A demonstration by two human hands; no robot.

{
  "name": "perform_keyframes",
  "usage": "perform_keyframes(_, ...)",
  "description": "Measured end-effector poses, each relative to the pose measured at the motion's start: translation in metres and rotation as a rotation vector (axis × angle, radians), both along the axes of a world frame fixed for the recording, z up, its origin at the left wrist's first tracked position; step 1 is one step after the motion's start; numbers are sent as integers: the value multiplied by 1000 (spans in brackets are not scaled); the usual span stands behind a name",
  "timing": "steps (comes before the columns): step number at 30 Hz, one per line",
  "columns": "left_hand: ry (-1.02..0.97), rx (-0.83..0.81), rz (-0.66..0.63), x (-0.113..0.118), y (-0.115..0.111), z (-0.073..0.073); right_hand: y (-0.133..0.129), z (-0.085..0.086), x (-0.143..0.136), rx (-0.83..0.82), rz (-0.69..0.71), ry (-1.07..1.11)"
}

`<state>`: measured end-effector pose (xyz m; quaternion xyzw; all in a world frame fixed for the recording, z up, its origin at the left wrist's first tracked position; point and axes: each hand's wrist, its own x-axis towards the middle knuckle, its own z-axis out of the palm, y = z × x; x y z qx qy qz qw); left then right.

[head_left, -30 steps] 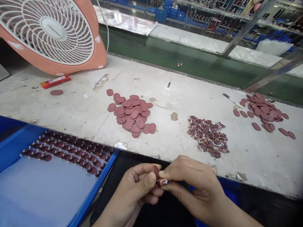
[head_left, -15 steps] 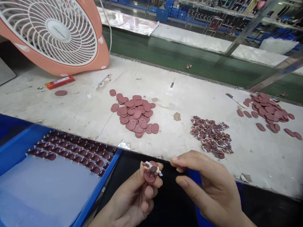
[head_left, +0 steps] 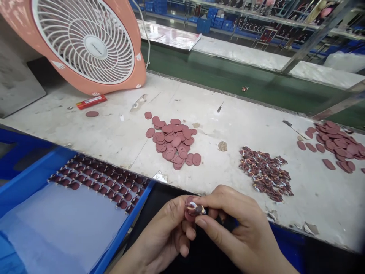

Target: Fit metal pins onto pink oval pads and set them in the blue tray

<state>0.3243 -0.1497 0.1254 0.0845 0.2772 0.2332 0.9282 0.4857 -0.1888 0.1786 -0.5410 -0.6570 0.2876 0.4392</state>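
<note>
My left hand (head_left: 162, 232) pinches a maroon oval disc (head_left: 188, 216) near the table's front edge. On the disc's face lies a small brown figurine (head_left: 199, 209) with white and orange parts. From the right, my right hand (head_left: 242, 224) closes its thumb and index finger on the figurine's end. Beyond my hands is a heap of maroon oval discs (head_left: 176, 141), some with small holes. A pile of similar brown figurines (head_left: 265, 171) lies above my right hand. To the left, a blue tray (head_left: 125, 232) holds rows of discs with figurines attached.
An orange fan (head_left: 139, 72) stands at the back left, with a red box (head_left: 91, 101) before it. More oval discs (head_left: 339, 140) lie far right. A thin tool (head_left: 220, 107) rests mid-table. Behind runs a green belt (head_left: 216, 68), with a metal post (head_left: 308, 42).
My right hand has moved left and closed its fingertips on the figurine. My left hand has shifted slightly right with the disc. The whole view has swung a little left.
</note>
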Motion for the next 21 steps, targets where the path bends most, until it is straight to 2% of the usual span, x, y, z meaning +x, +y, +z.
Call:
perform_keyframes(3,95,91,6,-2,2,5,2,-3,-4,80,-42,-44)
perform_keyframes(4,172,143,54,-2,1,7,3,-6,-6,127,-71,-88)
perform_keyframes(8,452,381,387,-6,-2,11,7,-21,-16,439,-203,-379)
perform_keyframes(10,487,477,458,-8,-2,11,12,-29,-22,565,-211,-468)
perform_keyframes(12,511,541,480,-10,-1,10,18,-35,-28,621,-182,-486)
perform_keyframes(17,638,510,575,-17,7,9,28,-32,-50,649,-145,-520)
perform_keyframes(19,779,507,630,-29,12,6,26,-31,-57,685,-165,-541)
perform_keyframes(21,965,533,688,-55,19,-1,18,-38,-54,718,-158,-502)
